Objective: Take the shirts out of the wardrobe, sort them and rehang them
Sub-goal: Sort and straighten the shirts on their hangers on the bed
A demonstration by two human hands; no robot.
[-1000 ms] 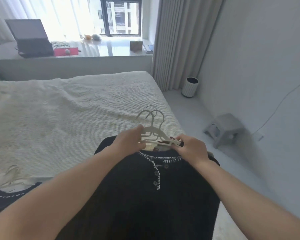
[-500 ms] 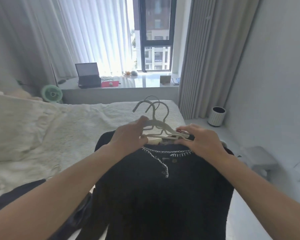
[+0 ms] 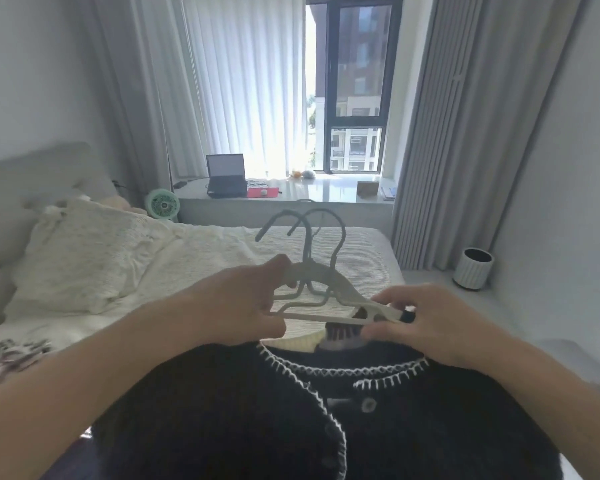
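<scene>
Over the bed, my left hand and right hand each pinch an end of the hangers; their bar runs crosswise, shirt hanging nearer me.

A home bedroom: bed, pillow, curtained window.

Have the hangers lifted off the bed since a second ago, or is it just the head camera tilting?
Cannot tell. The hangers sit between the left hand and right hand as before, over the same bed corner; only the camera clearly tilted up.
</scene>
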